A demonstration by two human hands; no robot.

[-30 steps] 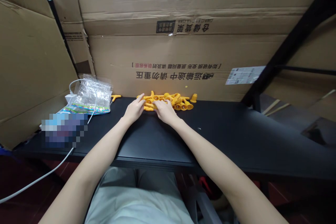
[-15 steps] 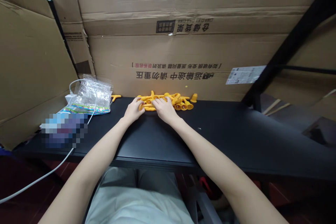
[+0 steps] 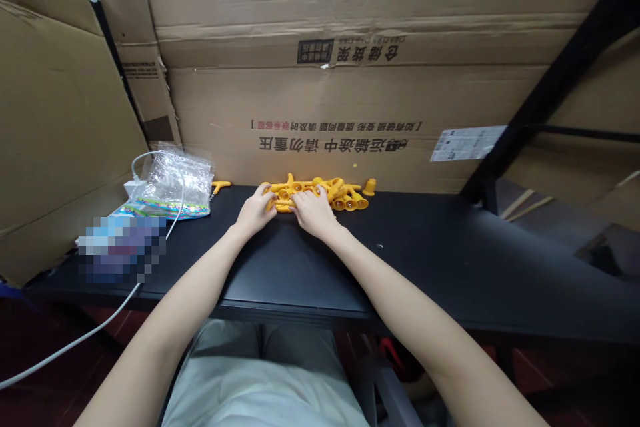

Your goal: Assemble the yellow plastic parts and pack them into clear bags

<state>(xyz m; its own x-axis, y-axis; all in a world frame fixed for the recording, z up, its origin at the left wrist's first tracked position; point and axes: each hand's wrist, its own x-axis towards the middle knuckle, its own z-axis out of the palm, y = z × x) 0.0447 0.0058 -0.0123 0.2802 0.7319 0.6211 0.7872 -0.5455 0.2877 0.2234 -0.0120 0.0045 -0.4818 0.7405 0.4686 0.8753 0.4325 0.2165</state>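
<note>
Several yellow plastic pieces [image 3: 345,203], some with hollow cup-shaped ends and some branched, lie heaped against the cardboard at the back of the black table. My left hand [image 3: 257,209] is at the heap's left end, its fingers curled round a yellow piece [image 3: 270,201]. Just to its right, my right hand [image 3: 312,208] rests palm down over the front of the heap, fingers bent onto the yellow pieces. What lies beneath those fingers is mostly hidden. One yellow cup-shaped piece [image 3: 369,187] stands at the heap's right, and a branched yellow piece [image 3: 221,186] lies apart on the left.
A clear plastic bag [image 3: 185,177] with a colourful edge lies on the left, beside a blurred-out item [image 3: 123,247]. A white cable [image 3: 100,327] runs over the table's front edge. Cardboard [image 3: 210,93] walls the back and left; a black frame post [image 3: 540,87] slants up at right.
Both hands stay at the heap with hardly any movement. The right hand's fingers have shifted slightly over the yellow pieces.
</note>
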